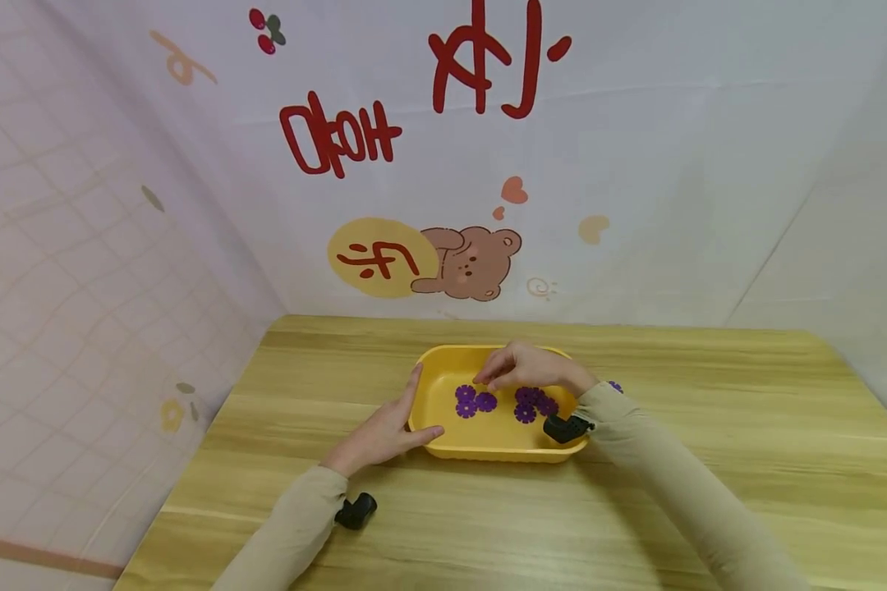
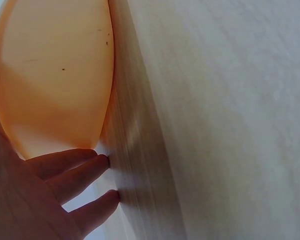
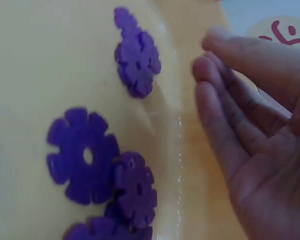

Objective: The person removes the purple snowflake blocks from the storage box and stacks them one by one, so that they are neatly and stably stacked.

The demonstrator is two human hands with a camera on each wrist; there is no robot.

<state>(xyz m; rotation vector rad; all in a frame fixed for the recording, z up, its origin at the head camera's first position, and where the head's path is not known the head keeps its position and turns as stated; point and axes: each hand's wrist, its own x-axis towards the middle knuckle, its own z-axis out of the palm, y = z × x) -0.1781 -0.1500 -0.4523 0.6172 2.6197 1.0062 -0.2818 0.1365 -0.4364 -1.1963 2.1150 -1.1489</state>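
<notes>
A yellow plastic tray (image 1: 443, 447) stands on the wooden table, with purple snowflake-shaped building discs (image 1: 466, 402) in two clusters on its floor. My left hand (image 1: 384, 431) rests at the tray's left end. Its thumb lies over the front rim and the fingers spread along the outer wall; in the left wrist view some fingertips touch the table. Inside the tray, my right hand (image 1: 521, 367) hovers near the back wall, above the discs. The right wrist view shows its thumb and fingertips loosely bent close together, with no disc seen between them.
Another purple piece (image 1: 616, 386) shows partly beyond my right sleeve, outside the tray. The wooden table (image 1: 710, 377) reaches back to a white printed cloth (image 1: 636, 271). A black wrist device (image 1: 356, 510) sits at the left cuff, and another (image 1: 567, 428) at the right.
</notes>
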